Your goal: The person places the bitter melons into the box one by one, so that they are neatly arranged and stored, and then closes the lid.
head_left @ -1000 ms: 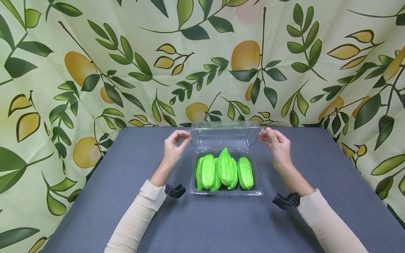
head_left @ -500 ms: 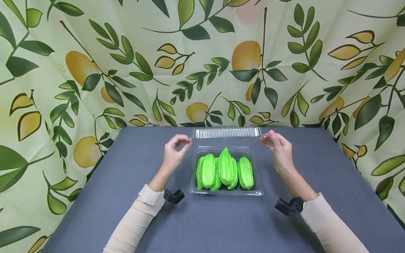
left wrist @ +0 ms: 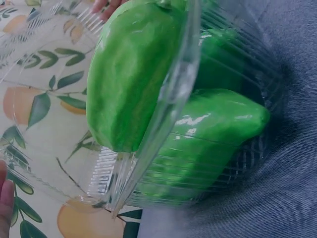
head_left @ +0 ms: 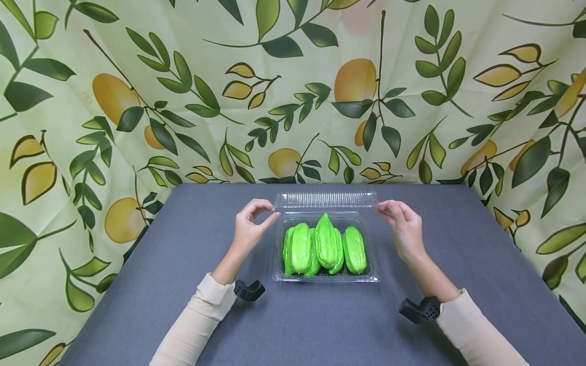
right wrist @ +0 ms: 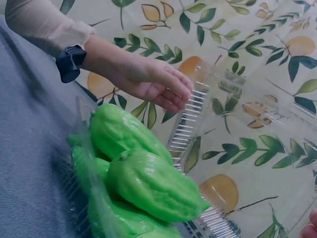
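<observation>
A clear plastic clamshell box (head_left: 327,279) stands on the table, holding several bright green, ridged gourds (head_left: 300,247). Its hinged lid (head_left: 326,200) is raised behind the base and tilted. With bent fingers and thumb, my left hand (head_left: 249,223) holds the lid's left side; the right wrist view shows its fingertips at the ribbed edge. My right hand (head_left: 405,226) pinches the lid's opposite side. In the left wrist view, one gourd (left wrist: 136,77) rises above the base's rim while another gourd (left wrist: 208,134) lies behind the clear wall.
A dark grey cloth covers the table (head_left: 327,325). Behind and along both sides hangs a curtain (head_left: 302,101) printed with leaves and orange fruit. Each wrist carries a black camera mount (head_left: 249,291) below the sleeve cuff.
Both hands have come down and slightly toward me, bringing the lid's raised edge lower and tilting it further. The base and the gourds have stayed in place.
</observation>
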### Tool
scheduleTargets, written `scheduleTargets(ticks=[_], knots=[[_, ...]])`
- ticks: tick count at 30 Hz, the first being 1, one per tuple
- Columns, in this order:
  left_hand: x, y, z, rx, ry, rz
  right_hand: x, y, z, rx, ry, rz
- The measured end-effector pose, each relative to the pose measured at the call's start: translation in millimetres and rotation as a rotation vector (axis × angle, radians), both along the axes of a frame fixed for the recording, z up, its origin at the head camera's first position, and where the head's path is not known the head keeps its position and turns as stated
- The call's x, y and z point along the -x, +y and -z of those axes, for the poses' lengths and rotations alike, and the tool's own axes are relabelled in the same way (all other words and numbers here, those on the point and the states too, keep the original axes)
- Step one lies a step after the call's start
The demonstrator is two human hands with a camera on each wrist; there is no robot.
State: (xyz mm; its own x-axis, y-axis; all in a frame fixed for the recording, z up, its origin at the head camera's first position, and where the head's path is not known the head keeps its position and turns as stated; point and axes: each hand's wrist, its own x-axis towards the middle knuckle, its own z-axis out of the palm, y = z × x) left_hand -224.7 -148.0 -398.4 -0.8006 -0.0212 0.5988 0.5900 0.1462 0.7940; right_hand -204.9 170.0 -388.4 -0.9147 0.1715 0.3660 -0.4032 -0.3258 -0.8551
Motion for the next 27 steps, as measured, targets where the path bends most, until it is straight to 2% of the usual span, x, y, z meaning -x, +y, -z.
scheduleTargets(ticks=[9,13,19,27], knots=[[-12.4,-4,4.7,0.015,0.049,0.107,-13.5,5,10.1,-0.019,0.111,-0.087],[-17.6,-4,5.4,0.028,0.058,0.090,-19.2,7,13.5,-0.043,0.132,-0.114],[-26.7,-1,4.3,0.006,0.024,0.052,-25.0,7,15.1,-0.087,0.145,-0.131],[-29.9,-2,8.2,0.020,0.000,0.056,-29.9,9,16.8,-0.129,0.158,-0.143]])
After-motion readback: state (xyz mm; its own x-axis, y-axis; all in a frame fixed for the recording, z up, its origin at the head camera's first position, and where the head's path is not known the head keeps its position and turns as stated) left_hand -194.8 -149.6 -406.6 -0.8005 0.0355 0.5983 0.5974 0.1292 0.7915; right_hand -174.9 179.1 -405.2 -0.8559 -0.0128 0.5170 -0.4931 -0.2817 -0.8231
